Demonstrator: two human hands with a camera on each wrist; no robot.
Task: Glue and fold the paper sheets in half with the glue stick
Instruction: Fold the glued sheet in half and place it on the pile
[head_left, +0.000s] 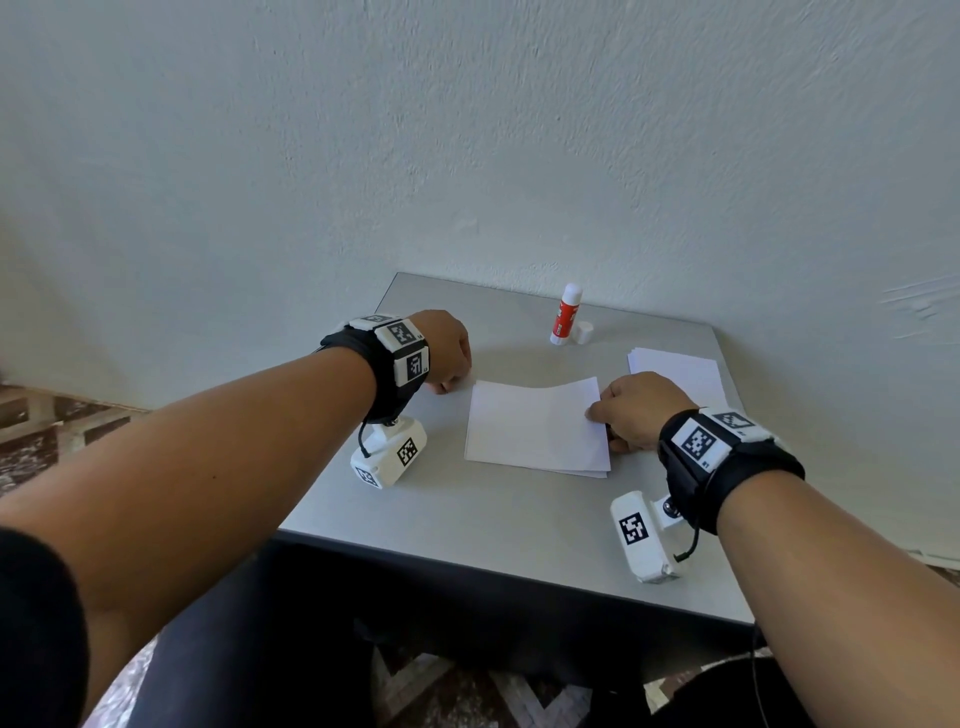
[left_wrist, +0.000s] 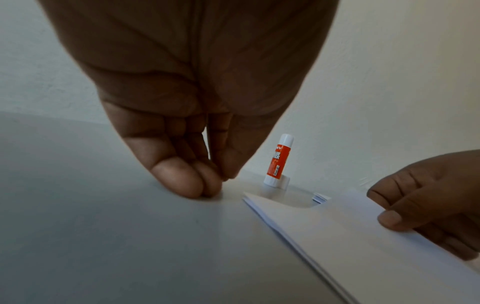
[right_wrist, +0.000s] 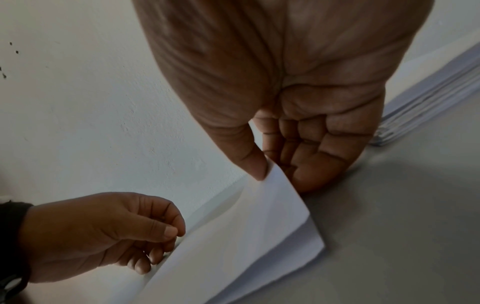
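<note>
While right hand (head_left: 636, 410) pinches top sheet (head_left: 535, 423), left hand (head_left: 447, 351) curled empty, glue stick (head_left: 565, 315) upright behind.

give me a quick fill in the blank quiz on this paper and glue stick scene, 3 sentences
1. The glue stick stands upright with its cap ____.
2. The right hand pinches the ____ edge of the top sheet.
3. The left hand rests its curled fingers on the ____, holding nothing.

Missing words: off; right; table
</note>
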